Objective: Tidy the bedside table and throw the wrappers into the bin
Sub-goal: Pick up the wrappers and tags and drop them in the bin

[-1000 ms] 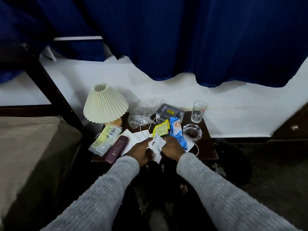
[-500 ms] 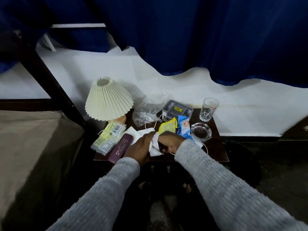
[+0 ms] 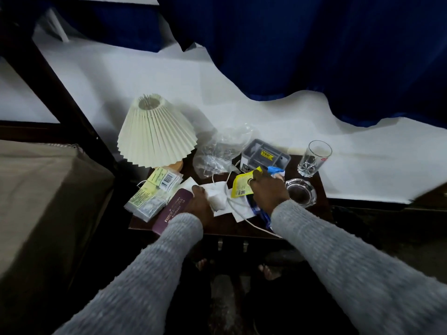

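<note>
A small dark bedside table (image 3: 312, 206) is littered with wrappers. My left hand (image 3: 199, 204) is closed around a crumpled white wrapper (image 3: 217, 200) near the table's front. My right hand (image 3: 267, 189) lies over a yellow sachet (image 3: 240, 187), fingers on its top edge, and hides most of a blue wrapper (image 3: 274, 169) behind it. White paper and a white cord (image 3: 238, 210) lie under both hands. A clear plastic bag (image 3: 217, 153) sits behind them.
A pleated cream lamp (image 3: 156, 131) stands at the back left. Packets with a barcode (image 3: 154, 192) and a maroon case (image 3: 173, 210) lie at the left. A grey box (image 3: 266, 157), a drinking glass (image 3: 313, 158) and a glass ashtray (image 3: 301, 191) are at the right. Bed (image 3: 43, 201) to the left.
My hands have parted: the left kept the crumpled white wrapper, and the right moved right and back onto the yellow sachet. The view has come closer to the table.
</note>
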